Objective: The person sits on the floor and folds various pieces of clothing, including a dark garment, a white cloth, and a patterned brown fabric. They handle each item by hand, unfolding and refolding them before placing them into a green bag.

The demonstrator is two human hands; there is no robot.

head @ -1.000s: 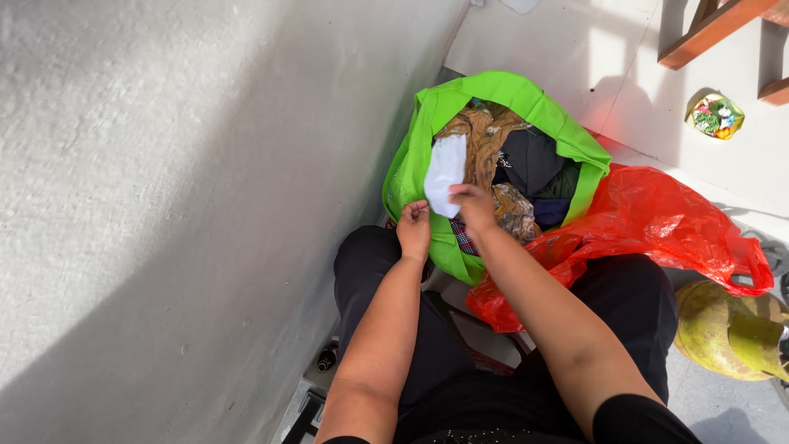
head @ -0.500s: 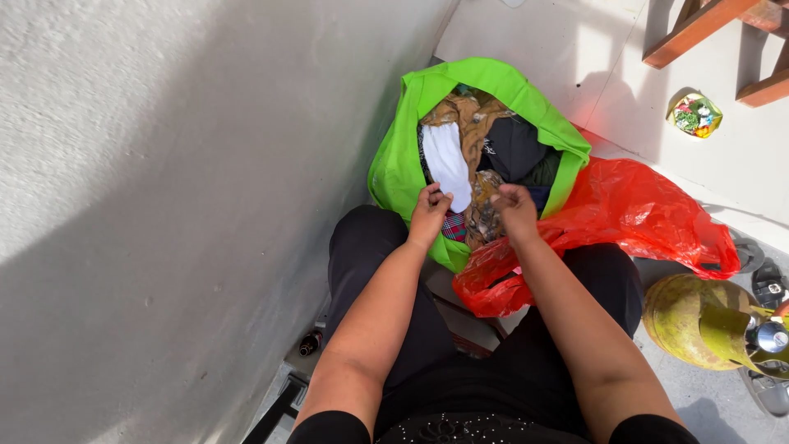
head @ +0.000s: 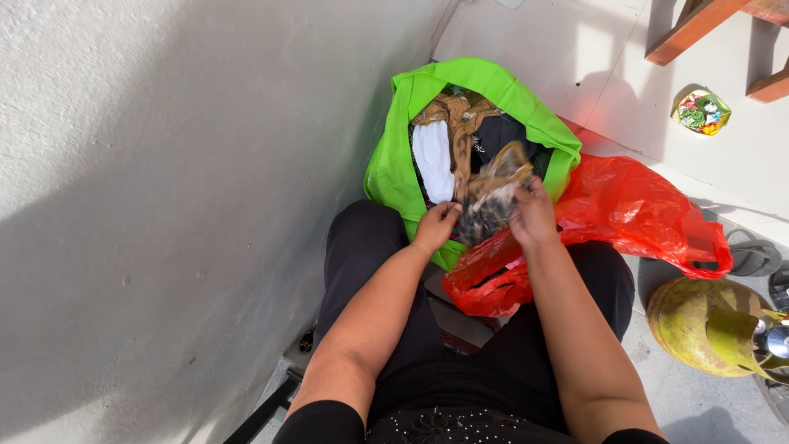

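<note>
1. Green bag (head: 394, 164), lg., against wall: is being kept open, packed w/ clothes incl. white cloth (head: 433, 160).
2. Red plastic bag (head: 633, 214), crumpled, beside it on lap: is being left untouched.
3. Mottled brown garment (head: 491, 193): is being gripped at bag mouth, partly lifted out; rest unsorted.
4. Right hand (head: 534, 215): fingers are being closed on garment.
5. Left hand (head: 436, 226): fingertips are being pinched on its lower edge.

Harsh sunlight from upper right, deep shadow across the wall (head: 164, 247), sharp focus, slight motion blur
</note>
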